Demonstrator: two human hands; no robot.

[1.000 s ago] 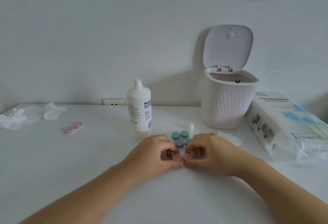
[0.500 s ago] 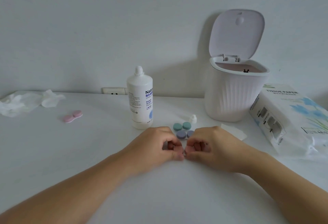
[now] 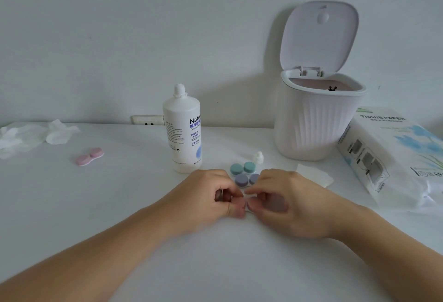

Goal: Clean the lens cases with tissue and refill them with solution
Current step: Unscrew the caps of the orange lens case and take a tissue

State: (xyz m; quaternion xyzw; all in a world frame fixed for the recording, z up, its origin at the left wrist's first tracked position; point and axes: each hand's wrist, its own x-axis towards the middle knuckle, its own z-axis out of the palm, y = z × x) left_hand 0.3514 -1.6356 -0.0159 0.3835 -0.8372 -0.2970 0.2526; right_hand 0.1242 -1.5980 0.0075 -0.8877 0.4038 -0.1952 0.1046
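My left hand (image 3: 211, 196) and my right hand (image 3: 287, 202) meet at the table's middle, fingers and thumbs curled round a small lens case (image 3: 247, 208). Only a pale sliver of it shows between my thumbs. Just behind my hands lie a teal lens case (image 3: 242, 168) and a purple lens case (image 3: 244, 179), both capped. A pink lens case (image 3: 90, 156) lies far to the left. The white solution bottle (image 3: 182, 134) stands uncapped behind my left hand, with its small cap (image 3: 258, 157) by the teal case. A flat tissue (image 3: 314, 177) lies to the right of my right hand.
A white ribbed bin (image 3: 316, 119) with its lid up stands at the back right. A tissue pack (image 3: 395, 153) lies beside it at the right edge. Crumpled tissues (image 3: 36, 134) sit at the far left, near a wall socket (image 3: 147, 119).
The view has shifted a little. Both hands stay on the small case; its pinkish caps, visible one second ago, are now covered by my fingers.
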